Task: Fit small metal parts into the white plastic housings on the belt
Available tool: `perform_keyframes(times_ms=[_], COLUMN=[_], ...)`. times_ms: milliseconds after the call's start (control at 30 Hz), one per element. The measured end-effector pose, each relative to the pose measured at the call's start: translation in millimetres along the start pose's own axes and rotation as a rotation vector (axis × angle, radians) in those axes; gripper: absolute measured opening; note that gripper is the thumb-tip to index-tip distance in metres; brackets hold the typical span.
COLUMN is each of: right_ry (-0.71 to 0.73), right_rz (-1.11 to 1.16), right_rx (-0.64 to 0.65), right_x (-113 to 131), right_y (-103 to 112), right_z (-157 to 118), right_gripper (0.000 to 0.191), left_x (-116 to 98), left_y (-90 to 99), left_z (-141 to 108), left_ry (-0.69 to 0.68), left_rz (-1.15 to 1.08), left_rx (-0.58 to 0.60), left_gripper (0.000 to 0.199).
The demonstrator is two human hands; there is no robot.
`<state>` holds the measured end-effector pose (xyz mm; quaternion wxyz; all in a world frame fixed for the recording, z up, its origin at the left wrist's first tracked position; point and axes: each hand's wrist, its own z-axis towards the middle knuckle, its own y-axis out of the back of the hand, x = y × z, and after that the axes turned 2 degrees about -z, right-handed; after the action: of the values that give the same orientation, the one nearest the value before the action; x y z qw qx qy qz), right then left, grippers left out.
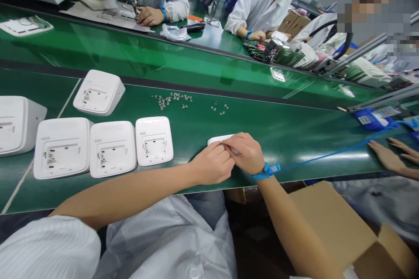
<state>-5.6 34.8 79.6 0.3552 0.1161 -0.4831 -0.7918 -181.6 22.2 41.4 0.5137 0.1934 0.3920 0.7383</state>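
Observation:
Both of my hands meet over a white plastic housing [218,139] on the green bench, covering most of it. My left hand [212,163] is closed, its fingers curled at the near side of the housing. The fingers of my right hand [245,152] are pinched together on top, and what they hold is hidden. A blue wrist strap [266,171] circles my right wrist. To the left stands a white housing with an open battery compartment [154,141]. Small metal pieces [175,96] lie scattered beyond my hands.
More white housings [113,150] line the bench at left. Behind runs a green conveyor belt [196,67] carrying a white part [277,74]. A blue cord [327,154] stretches right. Co-workers' hands [150,16] show across the belt, others [389,157] at right. A cardboard box [330,222] sits below.

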Motion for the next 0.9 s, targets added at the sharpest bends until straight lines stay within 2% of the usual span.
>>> perform_keyframes(times_ms=[100, 300, 367, 433, 500, 700, 900], right_ry=[0.024, 0.092, 0.077, 0.010, -0.057, -0.140, -0.091], right_rz=[0.020, 0.065, 0.068, 0.051, 0.015, -0.099, -0.169], right_rx=[0.004, 0.120, 0.068, -0.032, -0.071, 0.073, 0.197], right_x=[1, -1, -2, -3, -3, -5, -6], right_y=[2, 2, 0, -1, -2, -4, -1], right_z=[2, 3, 1, 0, 0, 9, 20], right_gripper=[0.021, 0.025, 0.023, 0.019, 0.015, 0.016, 0.022], left_x=[0, -3, -3, -4, -4, 1, 7], left_y=[-1.3, -2.7, -2.1, -1.2, -0.6, 1.6, 10.9], left_z=[0, -1, -2, -2, -3, -3, 2], left_ry=[-0.021, -0.004, 0.007, 0.011, 0.010, 0.010, -0.027], left_rz=[0.015, 0.028, 0.029, 0.025, 0.018, 0.016, 0.062], left_rx=[0.001, 0.027, 0.025, 0.033, 0.050, 0.055, 0.014], left_gripper=[0.025, 0.024, 0.023, 0.023, 0.022, 0.022, 0.012])
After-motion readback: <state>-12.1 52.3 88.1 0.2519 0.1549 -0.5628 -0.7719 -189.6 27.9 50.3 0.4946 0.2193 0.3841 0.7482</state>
